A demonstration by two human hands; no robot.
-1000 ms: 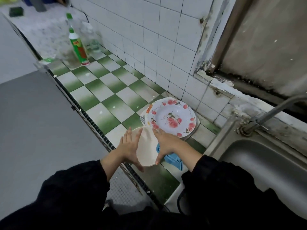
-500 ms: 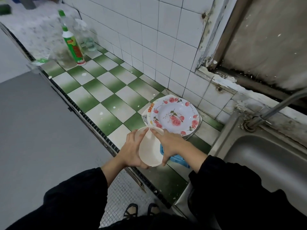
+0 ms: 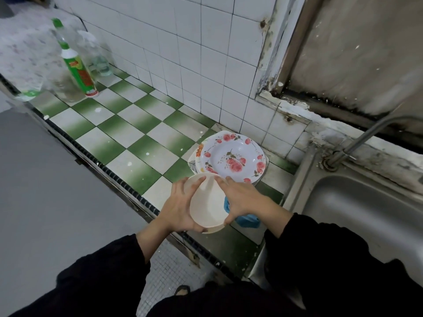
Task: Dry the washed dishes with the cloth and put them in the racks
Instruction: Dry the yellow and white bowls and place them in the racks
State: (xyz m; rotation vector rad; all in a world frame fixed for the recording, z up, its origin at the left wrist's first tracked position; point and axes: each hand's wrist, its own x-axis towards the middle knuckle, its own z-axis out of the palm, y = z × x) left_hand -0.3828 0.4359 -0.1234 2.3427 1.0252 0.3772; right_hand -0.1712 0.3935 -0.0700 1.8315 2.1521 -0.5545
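Over the front edge of the green-and-white tiled bench (image 3: 137,143), a white bowl (image 3: 207,202) is held up between both hands, tipped so its hollow faces the camera; nothing shows inside it. Just behind and below it a blue cloth (image 3: 248,219) lies bunched on the tiles, partly hidden by the right wrist; whether it touches the hand cannot be told. Beyond the bowl's far rim stands a stack of plates, the top one a rose-patterned plate (image 3: 232,156), holding nothing.

The left grip (image 3: 180,207) cups the bowl's outer wall, fingers curled round it, one fingertip over the top rim. The right grip (image 3: 242,197) spans the other side, fingers spread to the top rim and thumb at the lower rim, so the bowl is clamped between the two.

To the right a steel sink (image 3: 366,213) sits under a tap (image 3: 366,136). At the bench's far left end stand a green bottle (image 3: 79,69) and clear bottles (image 3: 96,56) near the white-tiled wall.
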